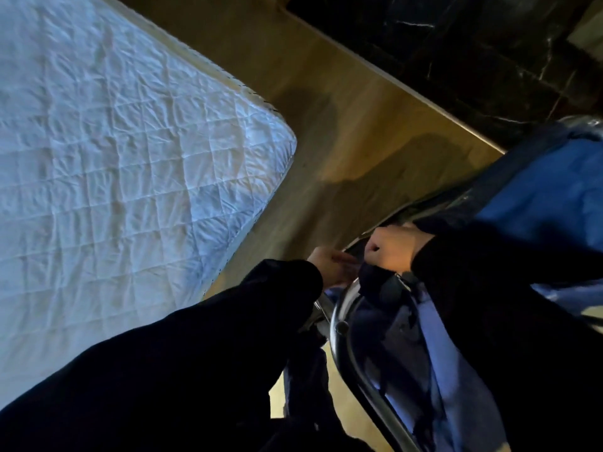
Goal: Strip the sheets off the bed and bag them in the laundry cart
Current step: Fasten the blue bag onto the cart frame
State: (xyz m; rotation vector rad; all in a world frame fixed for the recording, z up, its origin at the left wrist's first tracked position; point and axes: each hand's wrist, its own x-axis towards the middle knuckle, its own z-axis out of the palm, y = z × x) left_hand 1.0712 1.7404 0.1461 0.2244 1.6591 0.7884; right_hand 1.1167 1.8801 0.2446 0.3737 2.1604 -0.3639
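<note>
The bed (114,151) fills the left of the view, showing only a white quilted mattress pad, wrinkled. At lower right stands the laundry cart (346,340) with a chrome tube frame and a blue fabric bag (528,203). My left hand (329,265) is at the near corner of the bag's dark rim, fingers curled on the fabric. My right hand (394,249) grips the same dark edge just to the right, fist closed over it. Both arms wear dark sleeves. The inside of the bag is hidden.
Wooden floor (342,132) runs between the bed and the cart. A dark marble surface (473,50) with white veins lies beyond the floor at upper right. The room is dim.
</note>
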